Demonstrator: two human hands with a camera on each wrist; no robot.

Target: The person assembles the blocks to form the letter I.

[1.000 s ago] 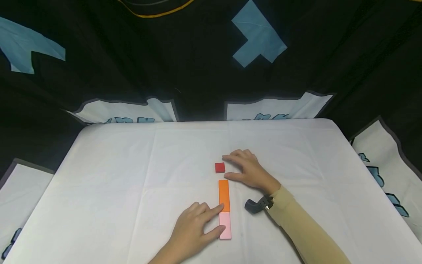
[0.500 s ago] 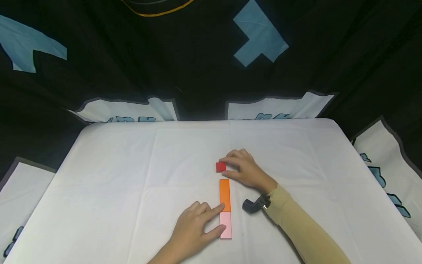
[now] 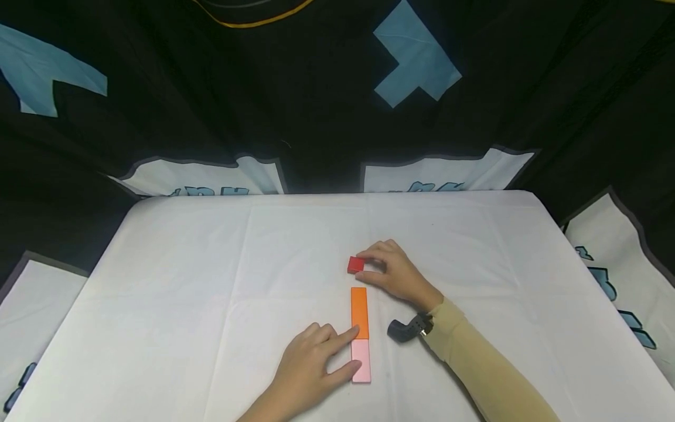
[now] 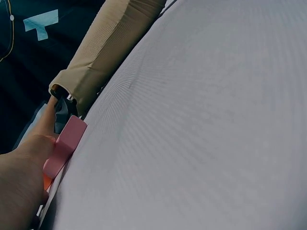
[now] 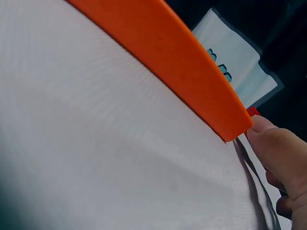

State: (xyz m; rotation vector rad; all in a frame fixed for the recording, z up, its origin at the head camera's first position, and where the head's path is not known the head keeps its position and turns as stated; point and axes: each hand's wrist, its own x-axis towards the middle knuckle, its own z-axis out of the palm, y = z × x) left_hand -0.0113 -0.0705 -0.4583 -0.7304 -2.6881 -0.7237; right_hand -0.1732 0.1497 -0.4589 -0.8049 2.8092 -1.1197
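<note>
In the head view a small red block (image 3: 354, 265) stands beyond a row of two longer blocks. My right hand (image 3: 396, 274) pinches it between thumb and forefinger. The orange block (image 3: 359, 306) lies end to end with the pink block (image 3: 361, 348), both on the white cloth. My left hand (image 3: 310, 358) rests its forefinger on the orange block near the joint and its thumb on the pink one. The left wrist view shows the thumb against the pink block (image 4: 67, 143). In the right wrist view the orange block (image 5: 163, 57) looms close, mostly hiding the red block (image 5: 253, 111).
A white cloth (image 3: 174, 305) covers the table. Dark curtains (image 3: 295, 105) with pale blue patches hang behind it. A black strapped device (image 3: 408, 329) sits on the right wrist, close to the blocks' right side.
My right hand has come left to the red block, closed thumb and forefinger on it, and shifted it slightly away and right, turning it a little. My left hand has kept its place.
</note>
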